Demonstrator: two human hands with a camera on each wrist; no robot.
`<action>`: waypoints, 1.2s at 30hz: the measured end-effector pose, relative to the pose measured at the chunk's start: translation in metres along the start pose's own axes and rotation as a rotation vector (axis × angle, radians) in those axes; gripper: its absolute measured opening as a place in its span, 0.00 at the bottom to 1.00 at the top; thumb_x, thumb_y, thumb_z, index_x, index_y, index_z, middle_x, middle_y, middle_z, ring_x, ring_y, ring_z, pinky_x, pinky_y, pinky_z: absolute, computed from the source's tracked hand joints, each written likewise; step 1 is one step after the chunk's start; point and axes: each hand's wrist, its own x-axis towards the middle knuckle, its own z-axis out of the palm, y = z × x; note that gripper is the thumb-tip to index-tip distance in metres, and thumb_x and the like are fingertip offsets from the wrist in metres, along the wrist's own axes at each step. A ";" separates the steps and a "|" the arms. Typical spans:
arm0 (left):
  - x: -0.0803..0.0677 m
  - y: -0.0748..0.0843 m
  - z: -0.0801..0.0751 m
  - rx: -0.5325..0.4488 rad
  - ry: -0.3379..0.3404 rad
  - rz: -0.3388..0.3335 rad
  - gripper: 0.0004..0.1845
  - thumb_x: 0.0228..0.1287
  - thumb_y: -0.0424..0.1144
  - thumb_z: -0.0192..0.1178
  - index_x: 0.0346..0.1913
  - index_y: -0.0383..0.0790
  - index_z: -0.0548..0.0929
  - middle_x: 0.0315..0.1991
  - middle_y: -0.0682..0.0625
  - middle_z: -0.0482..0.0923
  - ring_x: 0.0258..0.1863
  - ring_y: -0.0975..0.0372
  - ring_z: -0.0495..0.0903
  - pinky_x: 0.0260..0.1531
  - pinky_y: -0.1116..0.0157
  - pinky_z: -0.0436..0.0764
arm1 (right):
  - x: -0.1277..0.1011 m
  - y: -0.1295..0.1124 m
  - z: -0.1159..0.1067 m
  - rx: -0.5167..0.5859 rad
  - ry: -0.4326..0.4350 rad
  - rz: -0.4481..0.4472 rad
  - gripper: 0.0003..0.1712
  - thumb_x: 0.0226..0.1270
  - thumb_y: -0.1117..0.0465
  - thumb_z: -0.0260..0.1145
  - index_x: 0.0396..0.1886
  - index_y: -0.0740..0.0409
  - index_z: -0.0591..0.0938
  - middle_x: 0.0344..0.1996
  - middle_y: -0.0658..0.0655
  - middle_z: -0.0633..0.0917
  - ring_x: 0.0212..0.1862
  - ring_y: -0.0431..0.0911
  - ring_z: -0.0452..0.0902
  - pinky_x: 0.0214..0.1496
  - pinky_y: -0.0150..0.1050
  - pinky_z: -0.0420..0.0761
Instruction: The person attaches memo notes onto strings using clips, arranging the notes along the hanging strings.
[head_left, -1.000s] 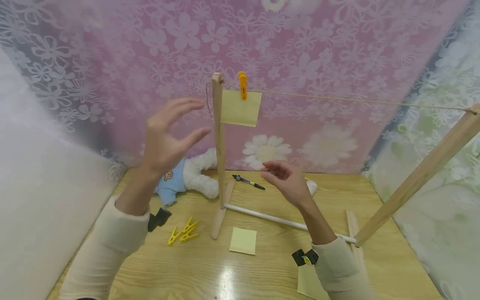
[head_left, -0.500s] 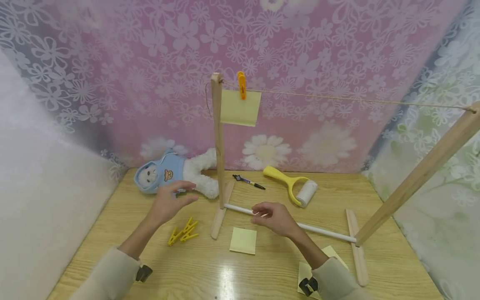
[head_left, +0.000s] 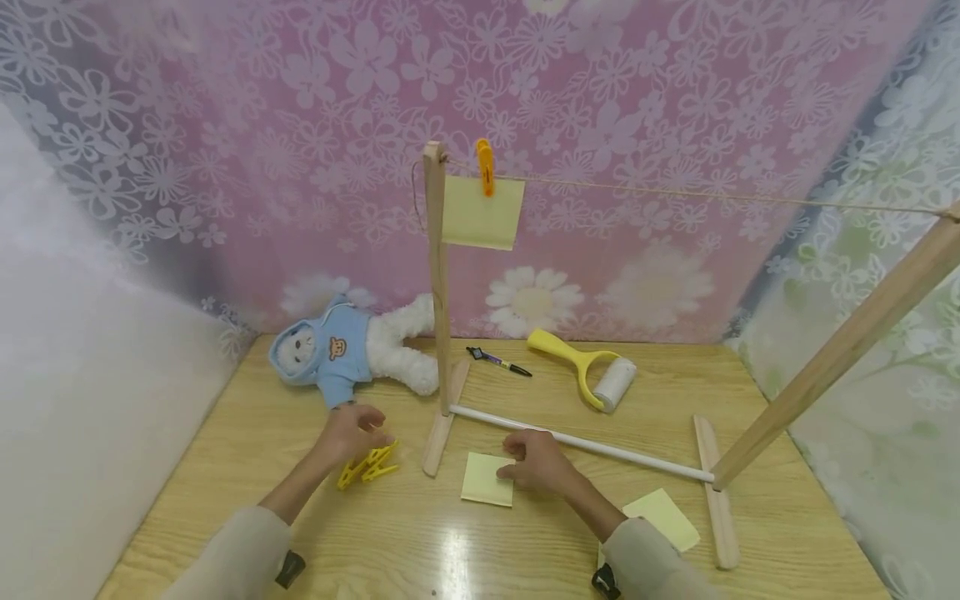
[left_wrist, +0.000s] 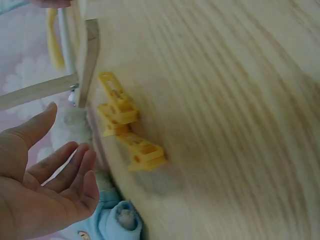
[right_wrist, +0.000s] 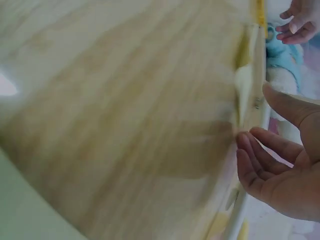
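My left hand [head_left: 352,432] hovers with relaxed fingers just above several yellow clothespins [head_left: 367,465] on the wooden table [head_left: 300,517]. In the left wrist view the left hand [left_wrist: 62,160] is open, and the clothespins [left_wrist: 127,127] lie a little beyond its fingertips, untouched. My right hand [head_left: 536,462] is low at the right edge of a yellow sticky note [head_left: 483,482]. In the right wrist view the right hand [right_wrist: 257,120] has thumb and fingers apart beside the note's edge [right_wrist: 244,82]. Another sticky note [head_left: 482,215] hangs from a string under an orange clothespin [head_left: 486,167].
A wooden stand with two posts [head_left: 437,283] and a white rod [head_left: 592,446] spans the table. A plush toy [head_left: 341,354], a pen [head_left: 498,362] and a yellow lint roller [head_left: 588,373] lie at the back. A second loose sticky note [head_left: 662,518] lies at the right front.
Both hands have dropped from near the hanging note to the table. The left came down over the clothespins, and the right moved to the loose sticky note.
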 end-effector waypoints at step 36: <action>0.013 -0.004 0.023 0.312 0.046 0.116 0.10 0.43 0.35 0.68 0.23 0.34 0.77 0.21 0.48 0.73 0.21 0.60 0.70 0.20 0.64 0.70 | -0.003 -0.001 -0.007 -0.096 -0.085 0.000 0.13 0.47 0.67 0.67 0.16 0.60 0.69 0.14 0.46 0.61 0.18 0.37 0.54 0.19 0.28 0.57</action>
